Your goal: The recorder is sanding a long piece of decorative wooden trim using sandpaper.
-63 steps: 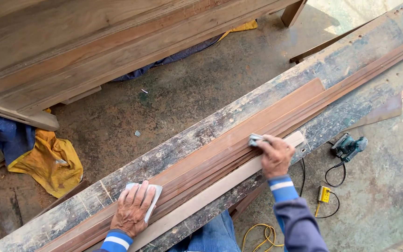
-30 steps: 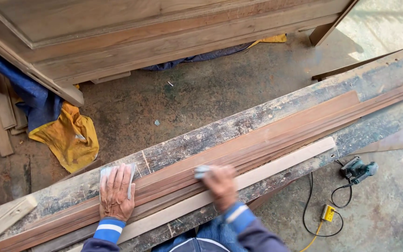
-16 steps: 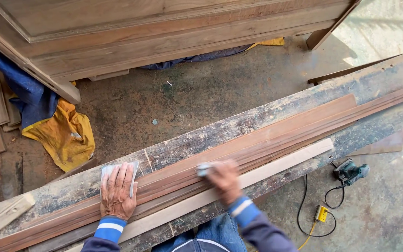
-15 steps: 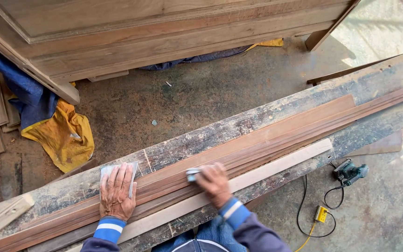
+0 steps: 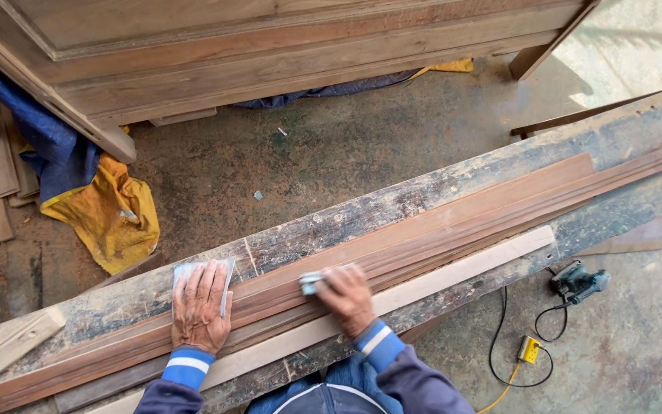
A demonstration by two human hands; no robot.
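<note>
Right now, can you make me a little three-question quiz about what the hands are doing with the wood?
1. True or false: the left hand lies flat on a pale sheet of sandpaper.
2. What does the right hand press on the reddish wood strips? A) hammer B) small grey sanding pad C) paintbrush
3. Which tool lies on the floor, by the cord?

Key: 1 true; 2 B; 3 the green power sander.
</note>
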